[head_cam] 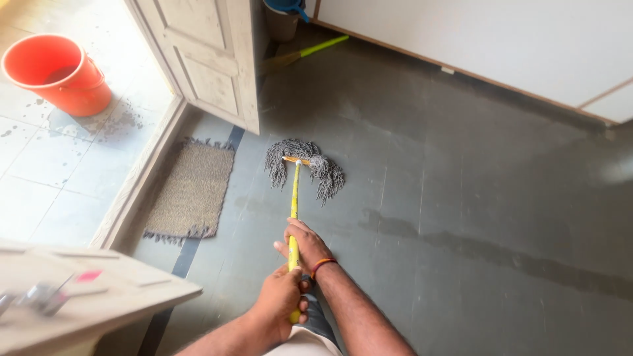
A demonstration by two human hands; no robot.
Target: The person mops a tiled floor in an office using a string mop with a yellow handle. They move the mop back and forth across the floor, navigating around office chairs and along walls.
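Both of my hands grip the yellow handle (294, 198) of a string mop. My right hand (304, 245), with a red thread band on the wrist, holds the handle higher up. My left hand (280, 300) holds it lower, close to my body. The grey mop head (306, 165) lies spread on the dark grey floor (461, 198) just past the open door's edge. A darker wet streak runs across the floor to the right of the handle.
A woven doormat (191, 191) lies left of the mop by the threshold. An orange bucket (56, 72) stands on pale wet tiles outside the open white door (211, 59). A broom with a green handle (310, 49) leans at the far wall. A pale table corner (86, 296) is at lower left.
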